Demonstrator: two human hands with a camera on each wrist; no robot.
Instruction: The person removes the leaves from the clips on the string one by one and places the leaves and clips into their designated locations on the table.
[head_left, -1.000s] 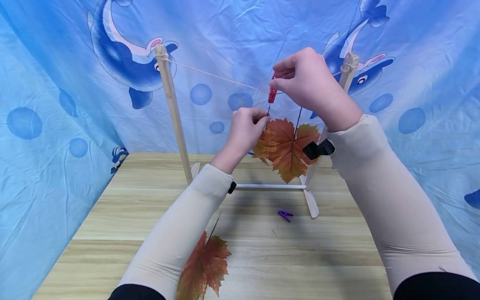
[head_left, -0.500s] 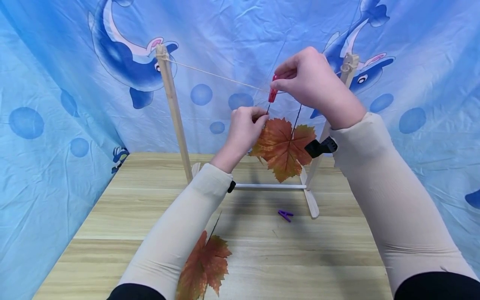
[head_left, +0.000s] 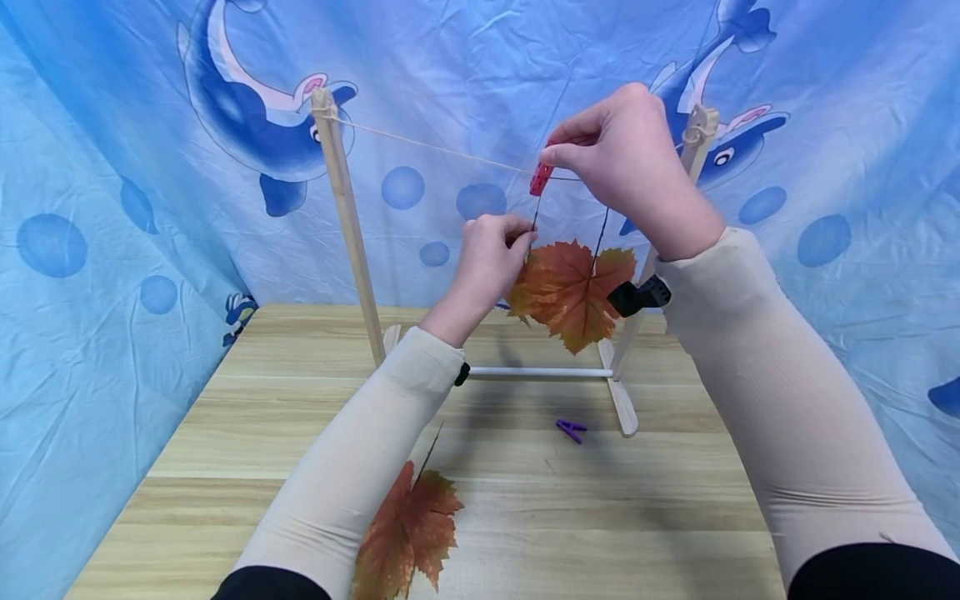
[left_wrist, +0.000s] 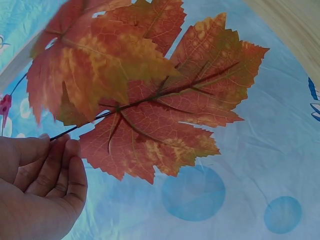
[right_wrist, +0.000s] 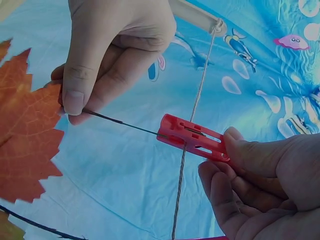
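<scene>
My right hand [head_left: 637, 171] pinches a red clothespin [head_left: 542, 178] by its upper end, above the cord [head_left: 427, 148]. In the right wrist view the clothespin [right_wrist: 192, 137] sits across the cord [right_wrist: 177, 195], and the tip of a dark leaf stem [right_wrist: 122, 122] reaches into its lower end. Just below, my left hand [head_left: 487, 258] pinches that stem between thumb and fingers. Its orange-red maple leaf [left_wrist: 170, 107] shows in the left wrist view, partly covered by another leaf [left_wrist: 95, 65]. A leaf [head_left: 581, 292] hangs on a dark stem, whose top is hidden by my right hand.
A wooden stand carries the cord between its left post [head_left: 347, 225] and right post [head_left: 697, 146], with a white bar [head_left: 540, 372] low between them. On the table [head_left: 262, 433] lie a purple clothespin [head_left: 572, 431] and another maple leaf [head_left: 412, 533], partly behind my left sleeve.
My right hand has risen slightly, lifting the red clothespin and cord, and the clothespin tilts more. The hanging leaf swung left, then back right and a little higher. My left hand stays nearly still.
</scene>
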